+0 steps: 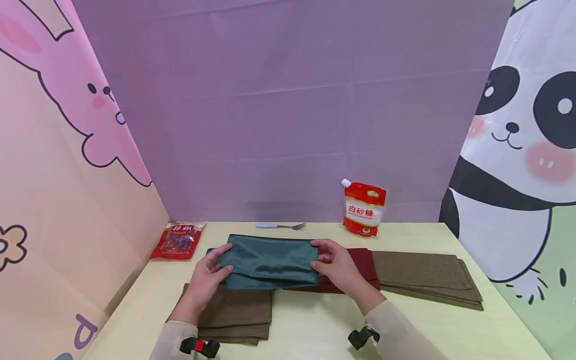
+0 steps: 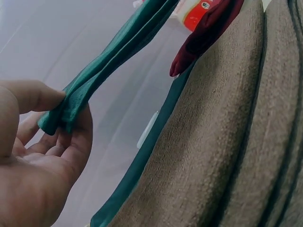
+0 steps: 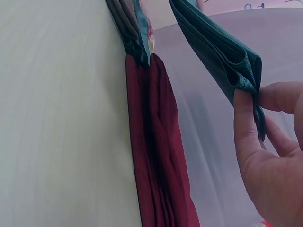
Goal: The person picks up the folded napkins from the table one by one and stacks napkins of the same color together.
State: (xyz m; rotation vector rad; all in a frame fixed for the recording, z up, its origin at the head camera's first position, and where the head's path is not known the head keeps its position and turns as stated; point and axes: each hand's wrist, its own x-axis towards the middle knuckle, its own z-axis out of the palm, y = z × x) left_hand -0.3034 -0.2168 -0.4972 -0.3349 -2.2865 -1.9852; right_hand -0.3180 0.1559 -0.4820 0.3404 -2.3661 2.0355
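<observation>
Cloth in dark green (image 1: 272,262), folded into several layers, is held up off the bench (image 1: 310,325) at the middle of the head frame. The left hand (image 1: 204,282) grasps its left end, the grip a pinch with the thumb on one side and the fingers on the other. The right hand (image 1: 339,267) has a matching grip on the right end, pinching the layers, which show stacked and curved at the upper right of the right wrist frame.

Folded brown cloth (image 1: 238,315) lies at the lower left of the centre, partly behind the left forearm. A strip of green fabric (image 2: 135,168) runs along its edge in the left wrist frame. Right of centre lies a folded red cloth (image 1: 366,265), partly covered from view by the green one and the right hand; just beside it, a wider brown cloth (image 1: 423,272) reaches toward the right.

Along the back of the bench are a red packet (image 1: 178,241) at the left, a fork (image 1: 272,226) with a pale handle near the centre, and a red and white sugar bag (image 1: 363,210) standing right of centre, before a purple backdrop (image 1: 288,110).
</observation>
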